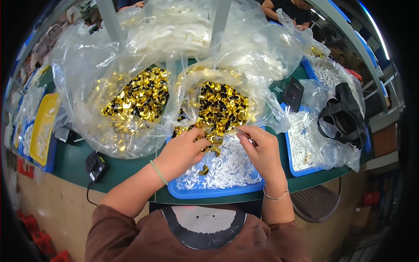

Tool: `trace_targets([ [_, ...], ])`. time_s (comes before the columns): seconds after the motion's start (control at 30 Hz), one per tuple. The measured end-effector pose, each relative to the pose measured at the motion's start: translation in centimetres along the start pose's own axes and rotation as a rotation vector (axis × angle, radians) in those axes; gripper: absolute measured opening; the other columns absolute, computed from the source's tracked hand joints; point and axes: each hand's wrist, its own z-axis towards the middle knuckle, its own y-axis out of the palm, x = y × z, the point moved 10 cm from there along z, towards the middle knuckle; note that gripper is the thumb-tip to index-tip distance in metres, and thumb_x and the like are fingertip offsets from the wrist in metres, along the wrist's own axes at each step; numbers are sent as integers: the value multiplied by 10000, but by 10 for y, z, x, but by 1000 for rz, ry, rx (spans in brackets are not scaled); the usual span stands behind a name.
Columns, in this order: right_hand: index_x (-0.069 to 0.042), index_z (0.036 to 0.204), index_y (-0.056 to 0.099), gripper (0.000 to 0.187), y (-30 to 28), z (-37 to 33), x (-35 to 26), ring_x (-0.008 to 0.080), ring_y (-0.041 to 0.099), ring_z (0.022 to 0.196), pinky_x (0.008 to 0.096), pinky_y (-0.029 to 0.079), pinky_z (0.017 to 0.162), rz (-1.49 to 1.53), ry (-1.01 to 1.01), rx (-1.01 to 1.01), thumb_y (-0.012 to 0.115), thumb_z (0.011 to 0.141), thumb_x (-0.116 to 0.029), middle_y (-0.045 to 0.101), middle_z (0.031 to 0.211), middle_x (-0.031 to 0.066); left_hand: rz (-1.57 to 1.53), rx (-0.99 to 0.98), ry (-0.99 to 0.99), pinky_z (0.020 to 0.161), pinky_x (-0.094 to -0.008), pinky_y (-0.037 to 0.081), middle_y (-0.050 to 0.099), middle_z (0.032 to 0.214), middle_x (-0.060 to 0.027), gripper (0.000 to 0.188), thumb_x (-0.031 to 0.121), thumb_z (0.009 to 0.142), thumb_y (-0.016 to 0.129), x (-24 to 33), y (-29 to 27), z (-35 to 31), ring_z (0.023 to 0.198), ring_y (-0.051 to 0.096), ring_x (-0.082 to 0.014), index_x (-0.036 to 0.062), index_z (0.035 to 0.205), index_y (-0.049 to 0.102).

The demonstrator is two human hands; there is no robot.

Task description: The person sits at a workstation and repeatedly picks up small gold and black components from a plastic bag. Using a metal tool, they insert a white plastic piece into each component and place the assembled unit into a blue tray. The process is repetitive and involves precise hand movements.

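Note:
My left hand (pixel 184 149) is over the left part of a blue tray (pixel 209 192), its fingers curled in beside shiny gold pieces; what sits between the fingertips is hidden. Thin dark tweezers (pixel 245 135) are gripped in my right hand (pixel 262 146), their tip pointing left toward the gold pieces. Many small white plastic pieces (pixel 233 163) cover the tray. One loose curved gold piece (pixel 204 170) lies on them. Just behind the hands, a clear plastic bag gapes open with a heap of gold and black pieces (pixel 222 107) in it.
Another clear bag of gold pieces (pixel 144 98) stands left. Right are a blue tray of white sticks (pixel 301 153), a phone (pixel 293 94) and a black bag (pixel 345 115). A yellow tray (pixel 44 126) and black corded device (pixel 97 167) lie left. Other people sit across the table.

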Motion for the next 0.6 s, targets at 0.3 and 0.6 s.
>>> trace_targets([
  [0.3, 93, 999, 679, 767, -146, 102, 189, 412, 629, 991, 442, 495, 863, -759, 616, 290, 665, 759, -635, 638, 1032, 327, -141, 252, 76, 698, -337, 546, 635, 1099, -83, 225, 138, 786, 729, 1, -18, 3, 857, 661, -241, 90, 1003, 691],
  [0.6, 35, 1142, 666, 892, -120, 113, 250, 360, 542, 1193, 421, 489, 935, -800, 902, 16, 668, 674, -724, 617, 1216, 233, -152, 244, 74, 743, -342, 540, 634, 1098, -80, 244, 152, 787, 733, -3, -19, 0, 913, 646, -247, 104, 1022, 689],
])
